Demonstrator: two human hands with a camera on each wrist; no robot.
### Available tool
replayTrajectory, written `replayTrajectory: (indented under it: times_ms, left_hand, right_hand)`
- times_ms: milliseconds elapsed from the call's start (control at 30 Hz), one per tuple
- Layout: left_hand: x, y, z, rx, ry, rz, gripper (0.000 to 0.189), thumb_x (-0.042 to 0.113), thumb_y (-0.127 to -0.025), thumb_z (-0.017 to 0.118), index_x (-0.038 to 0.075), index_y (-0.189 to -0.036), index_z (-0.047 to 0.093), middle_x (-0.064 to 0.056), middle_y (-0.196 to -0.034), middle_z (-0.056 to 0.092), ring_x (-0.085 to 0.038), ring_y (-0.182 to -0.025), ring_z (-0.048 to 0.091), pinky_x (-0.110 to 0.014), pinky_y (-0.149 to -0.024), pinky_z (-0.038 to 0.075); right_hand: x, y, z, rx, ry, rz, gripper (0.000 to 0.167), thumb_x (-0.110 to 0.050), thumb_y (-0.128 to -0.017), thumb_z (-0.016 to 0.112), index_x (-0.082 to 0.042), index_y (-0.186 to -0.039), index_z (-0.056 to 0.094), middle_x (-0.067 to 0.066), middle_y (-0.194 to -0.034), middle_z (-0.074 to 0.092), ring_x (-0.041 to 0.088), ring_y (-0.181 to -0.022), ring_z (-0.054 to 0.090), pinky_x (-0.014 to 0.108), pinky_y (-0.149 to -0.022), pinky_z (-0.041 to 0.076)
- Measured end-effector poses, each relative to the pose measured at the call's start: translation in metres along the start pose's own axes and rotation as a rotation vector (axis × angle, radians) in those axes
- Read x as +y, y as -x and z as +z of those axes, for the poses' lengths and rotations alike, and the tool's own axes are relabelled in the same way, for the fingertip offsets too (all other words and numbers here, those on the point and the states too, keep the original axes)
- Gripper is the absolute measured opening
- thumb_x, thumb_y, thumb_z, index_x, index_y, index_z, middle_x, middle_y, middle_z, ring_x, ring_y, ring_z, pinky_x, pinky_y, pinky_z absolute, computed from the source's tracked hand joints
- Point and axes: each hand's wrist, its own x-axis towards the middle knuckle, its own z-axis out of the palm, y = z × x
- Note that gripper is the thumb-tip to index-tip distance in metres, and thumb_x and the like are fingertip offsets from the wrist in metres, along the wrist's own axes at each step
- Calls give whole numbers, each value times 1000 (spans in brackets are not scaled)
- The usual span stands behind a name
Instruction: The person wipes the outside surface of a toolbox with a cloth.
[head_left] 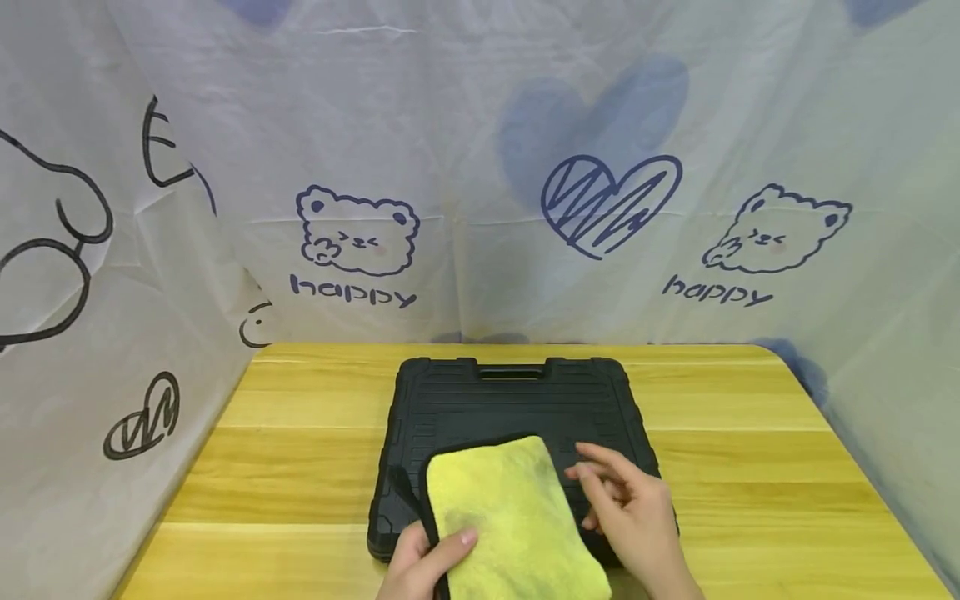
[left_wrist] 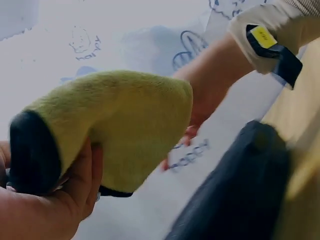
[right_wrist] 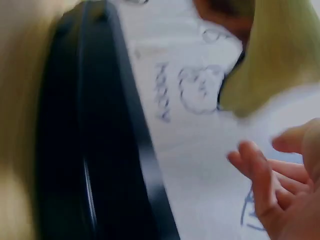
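Observation:
My left hand (head_left: pixel 427 562) grips a folded yellow cloth (head_left: pixel 517 517) with dark edging, the thumb lying across its face. From the left wrist view, the cloth (left_wrist: pixel 135 120) arches over the fingers, and its dark edge bulges beside the palm. My right hand (head_left: pixel 630 512) is to the right of the cloth, fingers loosely bent and nothing in them. A gap separates that right hand (right_wrist: pixel 280 185) from the cloth (right_wrist: pixel 275 55) in the right wrist view. Below both hands lies a closed black plastic case (head_left: pixel 480 400), its near part hidden by the cloth and hands.
The case lies flat on a wood-grain table (head_left: pixel 300 467), its handle (head_left: pixel 512 372) towards the far edge. Behind and to the sides hangs a pale sheet (head_left: pixel 480 167) printed with hearts and bear faces.

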Motion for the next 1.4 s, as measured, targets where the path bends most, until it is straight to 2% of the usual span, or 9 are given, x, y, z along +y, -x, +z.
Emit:
replayTrajectory:
  times_ms: [133,233,300,433,633,867,1100,1300,1400]
  left_hand:
    - [17,8,-5,102,-11,86,21,15,-100,55,5,-118,61,-11,-105,71,-26,-94,71,-43,-82,57]
    - [29,13,-15,192,-58,224,20,9,-101,51,9,-114,66,-11,-103,72,-26,-91,72,-43,-77,59]
    - [36,15,-22,250,-110,332,25,4,-102,48,11,-112,69,-10,-104,72,-24,-91,71,-41,-75,59]
    - [52,16,-34,370,-208,435,24,3,-103,49,10,-114,70,-9,-111,69,-21,-99,69,-38,-79,58]
    - [83,11,-46,512,-377,352,35,24,-105,51,-7,-121,59,-7,-111,68,-19,-101,68,-34,-82,57]
    - [114,-23,-78,732,-877,356,40,37,-105,48,-1,-93,57,-4,-70,52,-15,-59,51,-28,-55,45]
    - [119,-81,-121,629,-1172,279,36,32,-107,36,-1,-102,49,-13,-74,45,-32,-74,50,-41,-66,42]
    - [107,-124,-140,515,-1119,150,40,28,-108,35,-6,-123,47,-20,-91,50,-35,-88,51,-44,-75,43]
    - [103,-141,-142,462,-1026,108,44,29,-108,35,-5,-133,45,-25,-114,53,-36,-107,50,-48,-87,42]
  right_hand:
    - [21,-22,-13,180,397,-261,24,-6,-94,66,-12,-116,72,0,-90,73,1,-42,43,19,-37,36]
    - [39,-38,-22,271,641,-281,30,-17,-92,67,-11,-121,70,7,-102,73,6,-43,42,25,-35,27]
    - [51,-46,-26,278,710,-269,36,-21,-92,66,-8,-126,67,14,-110,70,18,-52,55,34,-37,37]
    - [72,-58,-32,191,696,-234,46,-18,-92,65,3,-133,59,24,-129,60,42,-88,57,51,-69,47]
    - [88,-65,-34,-70,606,18,71,-33,-101,56,11,-150,30,34,-147,38,55,-126,41,66,-101,34]
    - [96,-70,-33,-273,512,217,91,-52,-103,42,10,-154,-2,33,-159,7,50,-145,14,61,-114,20]
    - [98,-73,-34,-313,475,301,92,-54,-104,35,9,-152,-11,33,-159,-1,49,-146,8,60,-115,16]
    - [99,-72,-34,-294,485,302,91,-53,-105,34,11,-152,-9,35,-159,3,51,-144,12,61,-114,19]
    - [99,-72,-33,-286,484,306,91,-53,-105,35,12,-152,-8,35,-158,5,52,-144,14,61,-114,20]
